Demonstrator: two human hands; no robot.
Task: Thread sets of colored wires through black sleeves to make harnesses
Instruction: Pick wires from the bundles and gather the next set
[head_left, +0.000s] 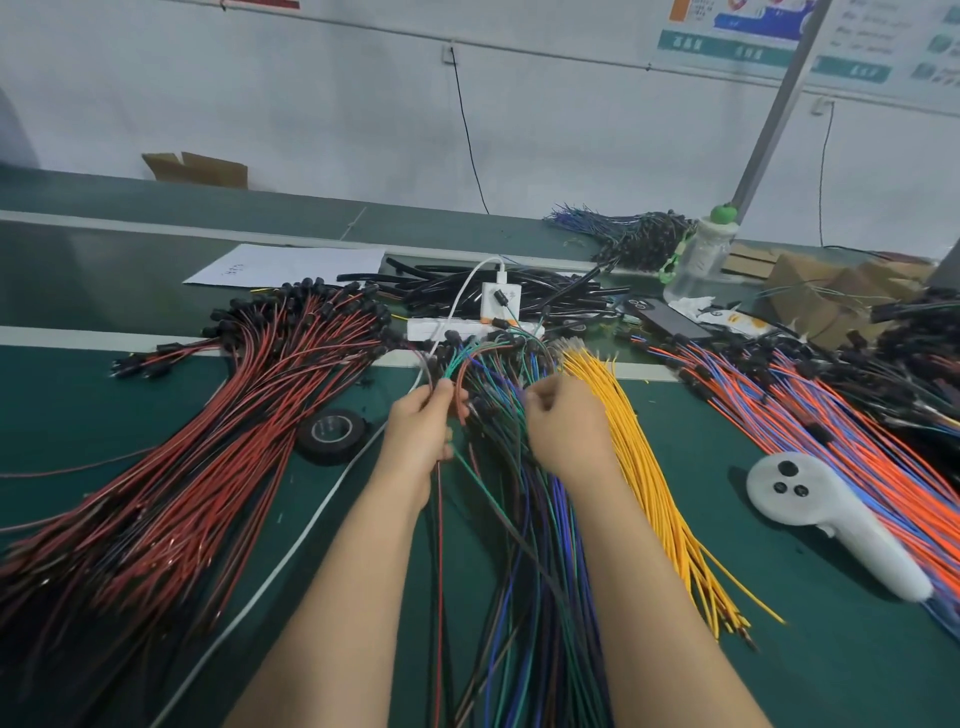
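Pinching a few green and red wires (456, 366) in the curled left hand (421, 431), just above the mixed bundle (540, 571) on the table (810, 665); curling the right hand (566, 426) into that bundle, hold impossible to tell; working short of the black sleeves (519, 293) piled beyond.

Left bundle (171, 467) lay across left side of table (831, 649); tape roll (332, 434) just right of it. Centre bundle (540, 545) ran toward you, your left hand (421, 436) and right hand (566, 431) side by side at its far end. Third bundle (649, 467) just right of centre bundle; fourth bundle (831, 415) further right, controller (831, 519) on its near edge. Behind centre bundle: power strip (467, 328), then sleeve pile (519, 291). Paper sheet (291, 265) behind left bundle. Bottle (701, 254) right of sleeve pile.
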